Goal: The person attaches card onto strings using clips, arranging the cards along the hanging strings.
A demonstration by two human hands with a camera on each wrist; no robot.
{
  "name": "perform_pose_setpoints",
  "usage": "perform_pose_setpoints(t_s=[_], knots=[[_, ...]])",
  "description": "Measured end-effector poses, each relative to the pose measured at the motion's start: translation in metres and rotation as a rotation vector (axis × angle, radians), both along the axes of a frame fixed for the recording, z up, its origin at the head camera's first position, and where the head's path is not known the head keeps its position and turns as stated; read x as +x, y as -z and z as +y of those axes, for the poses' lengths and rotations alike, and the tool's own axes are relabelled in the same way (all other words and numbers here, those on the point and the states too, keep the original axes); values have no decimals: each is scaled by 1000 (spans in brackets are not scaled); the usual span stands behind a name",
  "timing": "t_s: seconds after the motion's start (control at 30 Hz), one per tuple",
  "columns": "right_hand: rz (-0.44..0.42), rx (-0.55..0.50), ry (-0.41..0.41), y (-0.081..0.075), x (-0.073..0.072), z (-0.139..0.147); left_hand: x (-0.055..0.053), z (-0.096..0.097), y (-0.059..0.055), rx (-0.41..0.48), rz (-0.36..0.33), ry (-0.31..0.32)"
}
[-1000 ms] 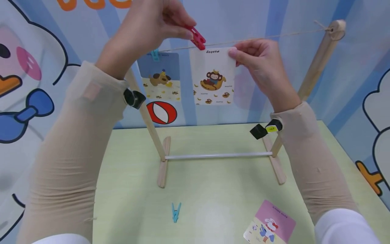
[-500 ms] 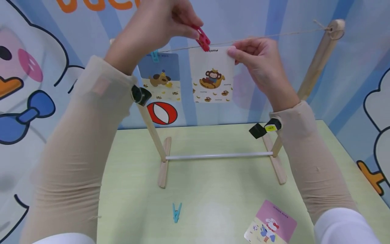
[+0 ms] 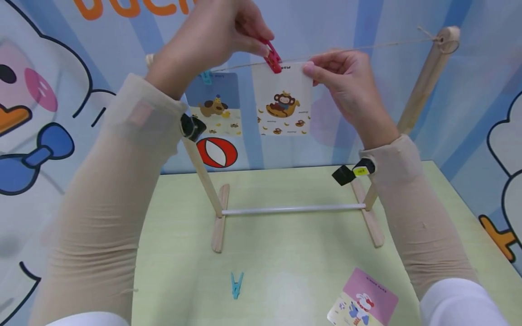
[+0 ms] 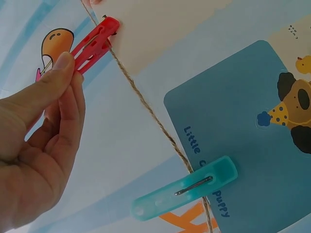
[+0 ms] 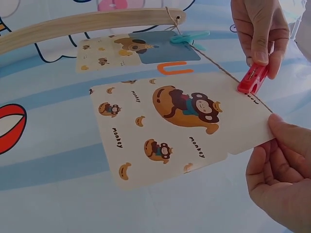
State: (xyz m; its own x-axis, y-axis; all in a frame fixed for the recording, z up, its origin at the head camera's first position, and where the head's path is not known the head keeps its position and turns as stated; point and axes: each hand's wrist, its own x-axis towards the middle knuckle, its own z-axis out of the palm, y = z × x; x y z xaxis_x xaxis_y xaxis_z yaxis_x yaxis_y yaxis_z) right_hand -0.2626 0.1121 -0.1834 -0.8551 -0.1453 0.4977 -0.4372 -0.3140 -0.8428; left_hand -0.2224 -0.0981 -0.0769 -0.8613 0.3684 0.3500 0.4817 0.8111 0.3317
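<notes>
Between thumb and fingers, my left hand pinches a red clothespin. The clothespin's tip lies over the twine and the top edge of a white monkey card. My right hand pinches that card by its upper right corner, at the twine. Left of it, a puppy card hangs from the twine under a teal clothespin. In the right wrist view the red clothespin sits across the card's lettered edge, partly covering the word.
A wooden stand's right post carries the twine, and a white rod joins its feet. On the pale green table lie a blue clothespin and a pink rabbit card. A printed backdrop stands behind.
My left hand has moved right and slightly down, bringing the red clothespin from above the card's edge to over the edge and twine. My right hand has barely moved.
</notes>
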Motion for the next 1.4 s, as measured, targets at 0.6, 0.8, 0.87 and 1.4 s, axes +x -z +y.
perform_pose_setpoints(t_s=[0.6, 0.8, 0.87, 1.4], knots=[[58, -30, -26, 1, -3, -8, -18, 0, 3, -60, 18, 4], [72, -29, -31, 1, -5, -12, -12, 1, 1, -59, 7, 8], [76, -34, -35, 2, -5, -13, -6, 2, 1, -91, 11, -4], [42, -3, -9, 6, -6, -13, -81, -10, 24, -26, -13, 17]])
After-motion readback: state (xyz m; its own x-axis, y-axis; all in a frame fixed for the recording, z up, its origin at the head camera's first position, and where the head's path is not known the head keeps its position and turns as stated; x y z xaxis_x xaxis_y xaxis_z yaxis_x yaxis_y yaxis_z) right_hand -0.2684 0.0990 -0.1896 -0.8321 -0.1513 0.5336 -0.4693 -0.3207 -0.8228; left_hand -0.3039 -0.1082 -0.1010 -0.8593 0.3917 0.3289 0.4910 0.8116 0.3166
